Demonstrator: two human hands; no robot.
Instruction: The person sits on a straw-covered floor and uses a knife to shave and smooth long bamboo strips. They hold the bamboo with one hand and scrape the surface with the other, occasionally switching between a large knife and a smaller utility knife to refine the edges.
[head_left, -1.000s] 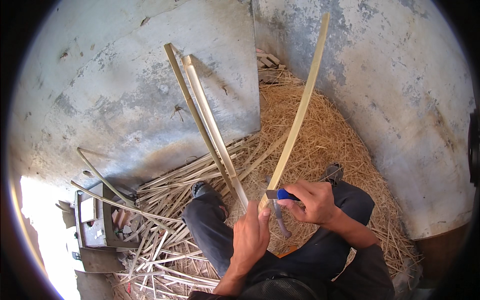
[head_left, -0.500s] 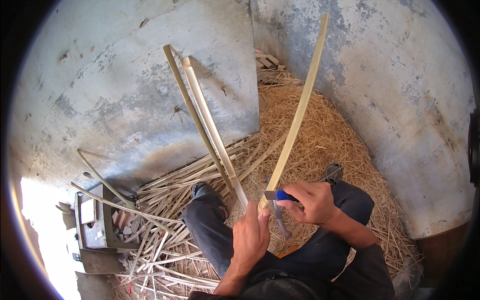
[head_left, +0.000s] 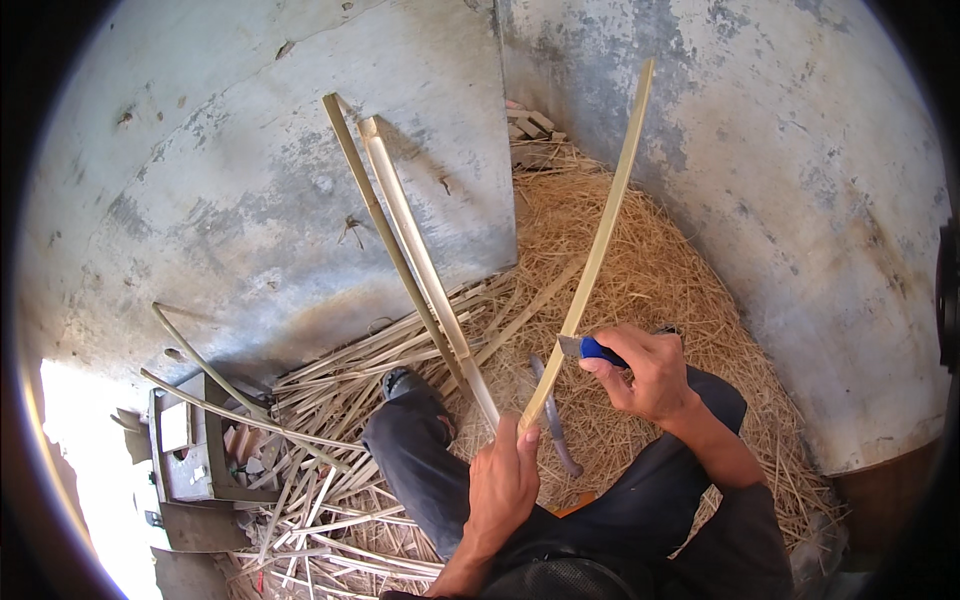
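A long pale bamboo strip (head_left: pixel 607 220) slants up and away from my left hand (head_left: pixel 503 472), which is closed round its near end. In my right hand (head_left: pixel 648 375) is a knife (head_left: pixel 598 350) with a blue handle and a short, wide metal blade. That blade lies against the strip's right edge, some way above my left hand. Just left of the strip, two more bamboo lengths, one darker pole (head_left: pixel 385 230) and one pale split piece (head_left: pixel 412 235), lean on the wall; their lower ends reach down near my left hand.
Shavings (head_left: pixel 680 290) cover the floor in a heap. Many thin strips (head_left: pixel 340 370) lie at the left, beside a grey box (head_left: pixel 195 465) holding broken bits. A curved grey tool (head_left: pixel 556 430) lies between my legs. Weathered walls (head_left: pixel 420 60) stand ahead and right.
My right hand has moved the knife farther along the strip, away from my left hand. The strip's far end has dropped a little, while my left hand keeps its hold.
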